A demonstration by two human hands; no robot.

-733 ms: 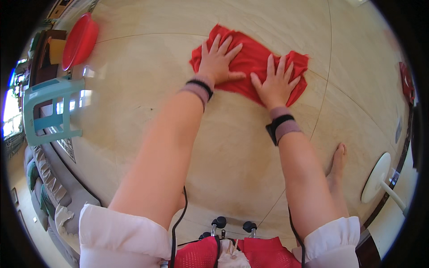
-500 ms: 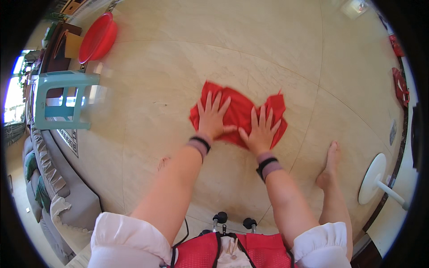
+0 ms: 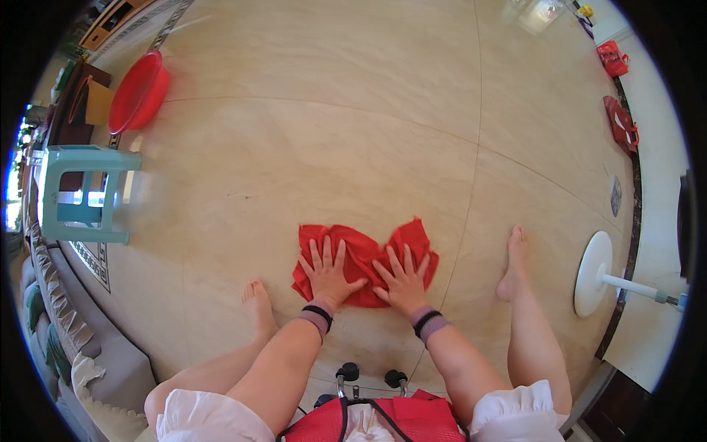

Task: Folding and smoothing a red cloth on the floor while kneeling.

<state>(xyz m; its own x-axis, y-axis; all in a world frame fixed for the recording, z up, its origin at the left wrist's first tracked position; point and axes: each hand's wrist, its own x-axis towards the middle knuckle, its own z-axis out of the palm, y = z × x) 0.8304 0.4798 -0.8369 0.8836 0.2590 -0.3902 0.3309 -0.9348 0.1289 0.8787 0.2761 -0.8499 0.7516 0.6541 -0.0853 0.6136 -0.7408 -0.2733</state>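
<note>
Covering parts of the red cloth (image 3: pixel 361 252), your left hand (image 3: pixel 326 277) and right hand (image 3: pixel 403 286) lay flat on top, fingers spread wide apart. The cloth was rumpled and uneven-edged on the tiled floor (image 3: pixel 309 155), at the lower center of the frame. At upper left stood a red basin (image 3: pixel 140 92); its inside was hard to make out.

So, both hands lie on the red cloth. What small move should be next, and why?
I would perhaps slide the cloth forward and left, over the small dark mark on the floor: the left hand and right hand lie flat on the cloth, fingers spread, and the mark is beyond it, uncovered.
</note>
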